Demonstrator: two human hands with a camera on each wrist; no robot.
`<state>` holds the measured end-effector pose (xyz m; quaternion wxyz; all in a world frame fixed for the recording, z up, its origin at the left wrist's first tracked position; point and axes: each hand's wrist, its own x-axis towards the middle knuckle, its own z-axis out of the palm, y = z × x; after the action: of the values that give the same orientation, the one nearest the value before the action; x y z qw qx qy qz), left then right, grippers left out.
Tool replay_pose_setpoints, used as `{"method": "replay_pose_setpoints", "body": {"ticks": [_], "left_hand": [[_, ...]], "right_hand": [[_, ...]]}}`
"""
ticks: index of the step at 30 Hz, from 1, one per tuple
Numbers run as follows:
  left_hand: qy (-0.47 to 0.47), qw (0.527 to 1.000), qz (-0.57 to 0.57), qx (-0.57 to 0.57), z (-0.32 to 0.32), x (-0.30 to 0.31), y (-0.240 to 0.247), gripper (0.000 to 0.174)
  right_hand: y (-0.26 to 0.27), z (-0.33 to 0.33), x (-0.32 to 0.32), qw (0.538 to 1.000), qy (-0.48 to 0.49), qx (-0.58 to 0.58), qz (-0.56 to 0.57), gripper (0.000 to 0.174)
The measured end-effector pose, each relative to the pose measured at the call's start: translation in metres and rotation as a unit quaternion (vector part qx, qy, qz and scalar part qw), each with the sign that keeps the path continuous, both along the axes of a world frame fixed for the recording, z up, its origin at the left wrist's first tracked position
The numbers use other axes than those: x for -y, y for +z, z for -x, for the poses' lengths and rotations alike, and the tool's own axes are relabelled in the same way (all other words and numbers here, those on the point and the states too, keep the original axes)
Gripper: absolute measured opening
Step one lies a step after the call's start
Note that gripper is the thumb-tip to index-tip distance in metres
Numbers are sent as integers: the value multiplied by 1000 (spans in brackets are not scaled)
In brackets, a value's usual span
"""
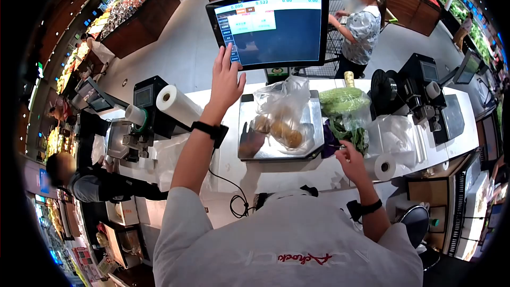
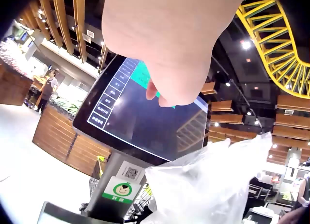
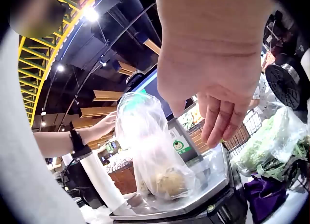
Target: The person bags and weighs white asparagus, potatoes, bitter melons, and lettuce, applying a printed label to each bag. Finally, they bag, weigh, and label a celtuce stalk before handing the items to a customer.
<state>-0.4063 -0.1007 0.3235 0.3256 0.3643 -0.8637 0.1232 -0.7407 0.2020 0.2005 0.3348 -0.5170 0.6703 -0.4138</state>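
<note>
The left hand (image 1: 227, 78) is raised at the left edge of the touchscreen (image 1: 281, 34), fingers extended over its side menu; whether they touch the glass cannot be told. In the left wrist view that hand (image 2: 169, 64) covers part of the lit screen (image 2: 145, 112). A clear plastic bag (image 1: 284, 98) with round brown produce (image 1: 287, 133) rests on the metal scale plate (image 1: 249, 146). The right hand (image 1: 351, 160) hovers right of the scale, holding nothing, its fingers loosely bent. From the right wrist this hand (image 3: 213, 93) appears above the scale's right side, apart from the bag (image 3: 145, 146).
Bagged green vegetables (image 1: 342, 101), leafy greens (image 1: 353, 133) and a purple item (image 1: 329, 143) lie right of the scale. Bag rolls (image 1: 178, 105) stand left and lie right (image 1: 384, 167). A person (image 1: 361, 32) stands behind the counter beside a cart. Another person (image 1: 90, 180) is at left.
</note>
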Motion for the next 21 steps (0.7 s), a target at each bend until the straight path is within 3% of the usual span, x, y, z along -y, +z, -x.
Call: {"method": "replay_pose_setpoints", "body": {"ticks": [6, 9, 11, 14, 15, 17, 18, 21], "left_hand": [[25, 999, 48, 4, 30, 34, 18, 18], [21, 999, -1, -37, 42, 22, 18, 19], [49, 979, -170, -98, 43, 2, 16, 32], [108, 919, -368, -89, 35, -16, -17, 53], [89, 894, -435, -67, 31, -21, -30, 70], [85, 873, -480, -14, 28, -34, -42, 73], [66, 891, -447, -40, 27, -41, -50, 59], [70, 855, -508, -77, 26, -58, -42, 39]], "right_hand": [[-11, 6, 0, 1000, 6, 11, -19, 42], [-22, 10, 5, 1000, 3, 17, 2, 41], [-20, 12, 13, 1000, 5, 10, 18, 40], [-10, 11, 30, 999, -4, 3, 45, 27], [-6, 10, 38, 998, -5, 12, 54, 24], [12, 0, 58, 997, -27, 33, 59, 15], [22, -5, 68, 998, -31, 12, 51, 16], [64, -28, 96, 995, -46, -22, 80, 21]]}}
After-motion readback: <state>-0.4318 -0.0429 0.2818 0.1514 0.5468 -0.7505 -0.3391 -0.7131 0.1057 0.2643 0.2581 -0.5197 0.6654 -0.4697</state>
